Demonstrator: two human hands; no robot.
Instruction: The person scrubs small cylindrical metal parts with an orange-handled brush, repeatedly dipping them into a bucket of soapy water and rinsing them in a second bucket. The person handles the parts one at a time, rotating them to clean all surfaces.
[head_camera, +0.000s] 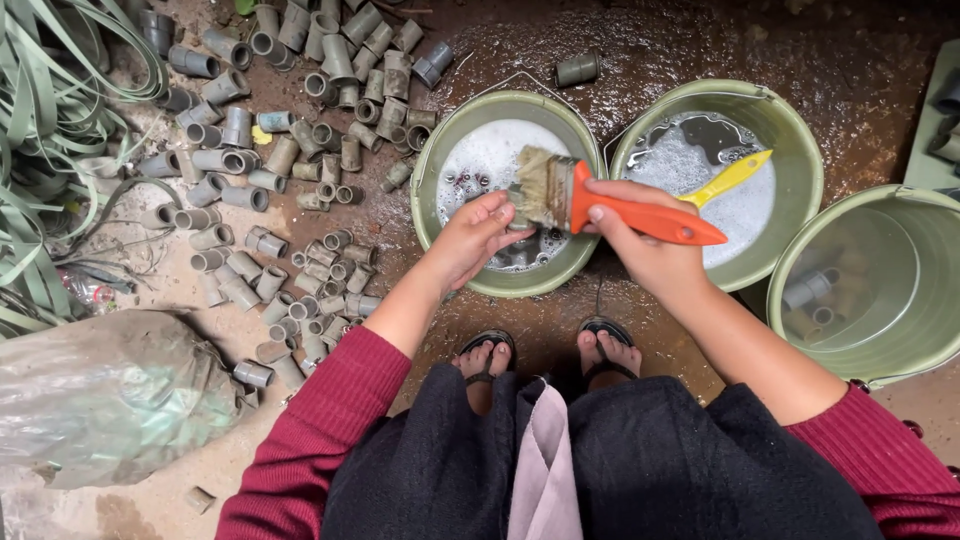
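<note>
Above the dark apron (620, 470), the right hand (640, 245) is gripping the orange-handled brush (600, 205) with fingers curled tight, bristles over the soapy bucket (425, 170), while the left hand's (475, 235) fingers are pinching a small grey pipe fitting (517, 222) against them.

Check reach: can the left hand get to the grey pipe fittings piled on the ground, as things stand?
Probably yes. The left hand is over the sudsy bucket, pinching a small piece against the brush. The pipe fittings lie open on the ground just left of that bucket, nothing between. It would have to let go first.
</note>
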